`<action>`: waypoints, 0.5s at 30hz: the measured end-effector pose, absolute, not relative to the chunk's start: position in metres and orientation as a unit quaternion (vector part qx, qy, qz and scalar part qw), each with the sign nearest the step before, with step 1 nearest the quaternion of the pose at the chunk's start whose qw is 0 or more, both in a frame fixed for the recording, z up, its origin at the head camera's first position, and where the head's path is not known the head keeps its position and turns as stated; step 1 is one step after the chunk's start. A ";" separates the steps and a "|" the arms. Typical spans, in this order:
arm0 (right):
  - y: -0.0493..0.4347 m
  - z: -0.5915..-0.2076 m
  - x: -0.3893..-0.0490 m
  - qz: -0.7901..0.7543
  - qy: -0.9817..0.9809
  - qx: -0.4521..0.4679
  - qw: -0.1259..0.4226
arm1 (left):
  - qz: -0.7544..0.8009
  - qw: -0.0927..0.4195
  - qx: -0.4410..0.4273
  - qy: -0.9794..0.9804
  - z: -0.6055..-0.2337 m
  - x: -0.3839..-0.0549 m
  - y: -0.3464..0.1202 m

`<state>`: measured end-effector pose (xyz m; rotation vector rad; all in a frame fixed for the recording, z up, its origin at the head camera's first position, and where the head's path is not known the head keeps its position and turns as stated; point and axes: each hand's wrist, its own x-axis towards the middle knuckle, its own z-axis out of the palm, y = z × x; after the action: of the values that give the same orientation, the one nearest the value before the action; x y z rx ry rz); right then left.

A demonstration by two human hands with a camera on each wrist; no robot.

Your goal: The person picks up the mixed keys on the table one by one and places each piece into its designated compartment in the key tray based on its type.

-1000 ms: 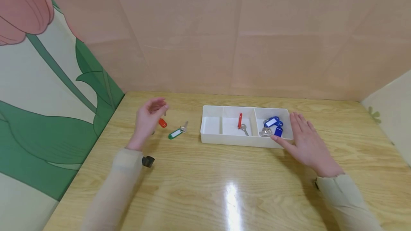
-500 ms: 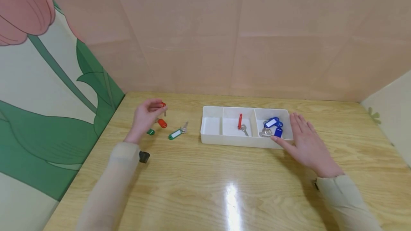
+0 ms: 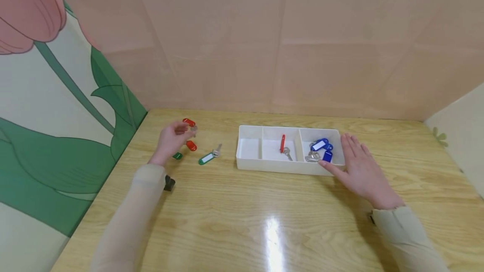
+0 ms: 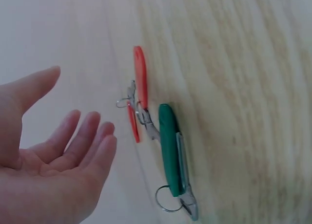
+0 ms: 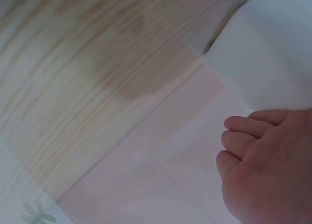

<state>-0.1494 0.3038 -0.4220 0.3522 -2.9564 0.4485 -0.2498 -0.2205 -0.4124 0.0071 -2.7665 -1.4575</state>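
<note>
My left hand hovers at the table's left, thumb and fingers apart around nothing, as the left wrist view shows. Just beyond its fingertips lies a red key tag with a key. A second red key tag lies just below the fingers, and a green key tag with a ring and key lies nearer the wrist. Another green key tag is farther right. My right hand rests straight-fingered against the right end of the white tray, thumb at its front rim.
The tray has three compartments. Its middle one holds a red key tag with a key; several blue key tags and keys lie in the right one. A wall stands behind the table, and a flower-patterned panel borders the left.
My left hand has shifted slightly left and lower, and its fingers have come away from the far red key tag, which now shows beyond them. The right hand and tray have stayed put.
</note>
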 end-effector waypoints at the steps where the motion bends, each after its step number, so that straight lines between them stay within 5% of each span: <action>1: 0.304 -0.422 -0.149 0.149 -0.980 0.117 0.065 | -0.465 0.005 0.006 -0.886 -0.414 -0.250 -0.221; 15: 0.303 -0.420 -0.149 0.158 -0.978 0.118 0.064 | -0.417 -0.053 0.002 -0.907 -0.422 -0.250 -0.225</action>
<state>-0.1488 0.3027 -0.4196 0.3569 -2.9550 0.4758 -0.2499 -0.2251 -0.4222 0.0053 -2.9516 -1.3570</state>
